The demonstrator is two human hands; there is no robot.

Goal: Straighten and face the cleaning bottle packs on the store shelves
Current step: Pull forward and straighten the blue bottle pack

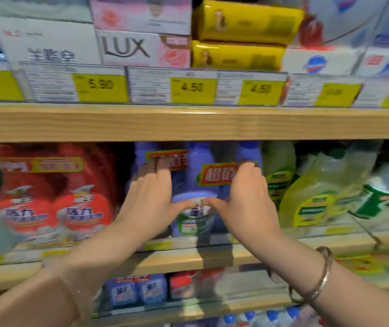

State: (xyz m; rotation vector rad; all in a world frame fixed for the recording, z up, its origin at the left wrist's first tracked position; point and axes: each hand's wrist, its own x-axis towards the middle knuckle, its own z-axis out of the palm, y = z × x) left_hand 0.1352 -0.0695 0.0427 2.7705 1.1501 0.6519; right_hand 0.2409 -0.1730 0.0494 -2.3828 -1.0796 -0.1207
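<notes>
I see both hands on the purple bottle pack (pixel 195 185), which stands on the middle shelf (pixel 188 258) between the red bottle pack (pixel 54 197) and the yellow-green bottles (pixel 316 192). My left hand (pixel 149 197) lies flat with spread fingers on the left side of the pack, my right hand (pixel 245 197) on its right side; the thumbs almost meet on the label. Neither hand is closed around it. Soap boxes (pixel 127 47) fill the shelf above.
</notes>
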